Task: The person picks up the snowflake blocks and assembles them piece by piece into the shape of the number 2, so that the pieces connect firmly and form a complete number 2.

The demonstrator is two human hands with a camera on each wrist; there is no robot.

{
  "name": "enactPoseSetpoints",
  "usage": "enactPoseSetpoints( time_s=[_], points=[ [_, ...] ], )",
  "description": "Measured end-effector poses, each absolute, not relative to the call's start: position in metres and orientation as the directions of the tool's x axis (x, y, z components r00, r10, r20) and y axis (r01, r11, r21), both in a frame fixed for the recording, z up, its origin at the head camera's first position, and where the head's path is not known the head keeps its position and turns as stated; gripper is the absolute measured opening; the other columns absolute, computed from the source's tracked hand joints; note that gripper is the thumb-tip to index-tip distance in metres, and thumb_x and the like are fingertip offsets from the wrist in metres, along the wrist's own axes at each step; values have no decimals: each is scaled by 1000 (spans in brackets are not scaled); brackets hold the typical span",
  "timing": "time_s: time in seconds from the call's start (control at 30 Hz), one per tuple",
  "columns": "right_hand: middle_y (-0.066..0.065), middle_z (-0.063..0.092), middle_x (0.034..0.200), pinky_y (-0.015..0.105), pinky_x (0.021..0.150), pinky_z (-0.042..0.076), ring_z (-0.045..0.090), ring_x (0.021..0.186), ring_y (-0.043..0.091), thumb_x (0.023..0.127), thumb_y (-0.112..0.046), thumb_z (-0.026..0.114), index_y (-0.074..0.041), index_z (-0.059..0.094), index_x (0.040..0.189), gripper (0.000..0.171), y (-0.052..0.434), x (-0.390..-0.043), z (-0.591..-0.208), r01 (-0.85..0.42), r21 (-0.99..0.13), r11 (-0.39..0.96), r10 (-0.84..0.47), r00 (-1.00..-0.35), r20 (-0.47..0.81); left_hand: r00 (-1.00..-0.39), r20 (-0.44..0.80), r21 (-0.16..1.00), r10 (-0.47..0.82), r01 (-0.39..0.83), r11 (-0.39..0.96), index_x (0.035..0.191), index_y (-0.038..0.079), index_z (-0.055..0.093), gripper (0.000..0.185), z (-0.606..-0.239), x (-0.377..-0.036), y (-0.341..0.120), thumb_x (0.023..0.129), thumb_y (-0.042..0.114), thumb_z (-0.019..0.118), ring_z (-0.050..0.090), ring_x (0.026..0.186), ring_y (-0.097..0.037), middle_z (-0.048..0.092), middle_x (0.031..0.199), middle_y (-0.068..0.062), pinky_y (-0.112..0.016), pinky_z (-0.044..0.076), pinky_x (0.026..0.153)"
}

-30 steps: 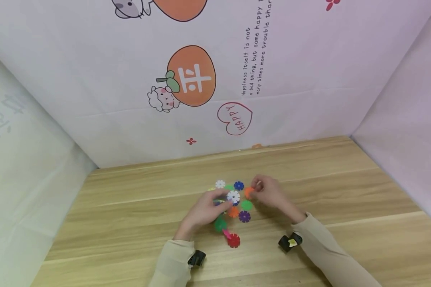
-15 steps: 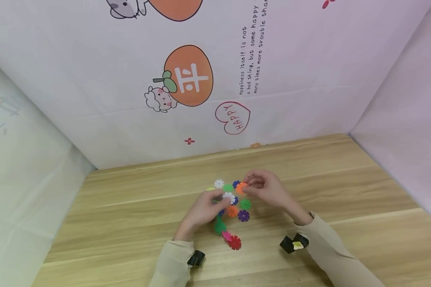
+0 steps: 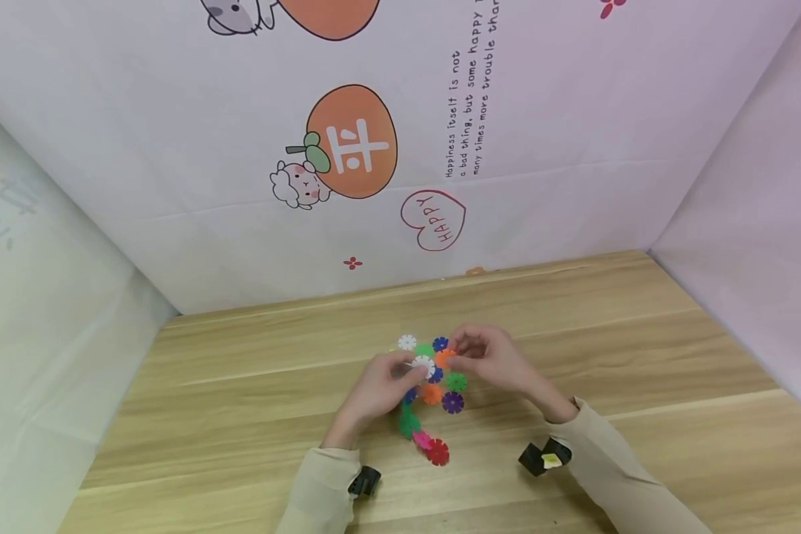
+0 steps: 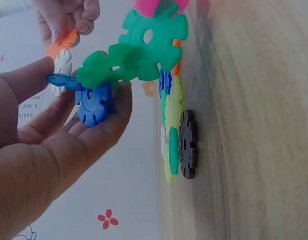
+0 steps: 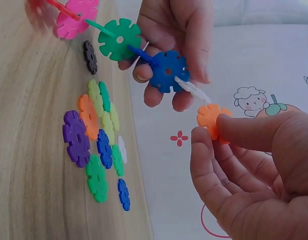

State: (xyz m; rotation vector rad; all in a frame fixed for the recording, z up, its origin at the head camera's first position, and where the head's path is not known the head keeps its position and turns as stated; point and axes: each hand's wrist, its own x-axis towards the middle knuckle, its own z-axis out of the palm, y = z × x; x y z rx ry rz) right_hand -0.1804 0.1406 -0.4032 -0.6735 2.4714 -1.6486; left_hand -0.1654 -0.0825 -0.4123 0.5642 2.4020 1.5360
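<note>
My left hand (image 3: 380, 387) holds a chain of slotted plastic snowflake discs raised over the table. From its hanging end the chain runs through a red disc (image 3: 437, 452), a pink disc (image 5: 83, 15), green discs (image 4: 153, 42), blue discs (image 4: 94, 105) and a white disc (image 5: 192, 90). Thumb and fingers grip it around the blue and white part. Between thumb and fingertips, my right hand (image 3: 492, 357) pinches an orange disc (image 5: 208, 118). Its edge meets the white disc's end in the right wrist view. The right thumb covers part of the orange disc.
Loose discs lie flat on the wooden table (image 3: 254, 400) beneath the hands: a purple disc (image 5: 76, 139), a black disc (image 4: 188, 144), another orange disc (image 5: 88, 116), and several green, yellow, blue and white ones. A printed white cloth (image 3: 240, 245) stands behind the table.
My right hand has brought the orange disc leftward from beside the chain to the white disc. The left hand has stayed nearly in place, with the chain turned slightly.
</note>
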Motion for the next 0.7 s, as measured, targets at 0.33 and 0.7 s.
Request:
enactPoseSetpoints(
  time_s=[0.33, 0.7],
  points=[
    [11, 66, 85, 27, 65, 56, 64, 71, 16, 84, -1, 70, 3, 62, 97, 16, 141, -181, -403, -260, -923, 283, -403, -906, 131, -900, 6, 911, 436, 185, 370, 88, 7, 67, 21, -415, -167, -82, 95, 27, 61, 61, 74, -15, 67, 81, -3, -31, 51, 69],
    [6, 67, 84, 26, 68, 55, 64, 75, 17, 84, -3, 71, -2, 65, 91, 9, 142, -183, -405, -322, -895, 309, -414, -893, 178, -900, -25, 928, 435, 141, 345, 105, 7, 67, 22, -414, -167, -84, 95, 25, 62, 64, 74, -14, 71, 87, -14, -31, 51, 69]
  ],
)
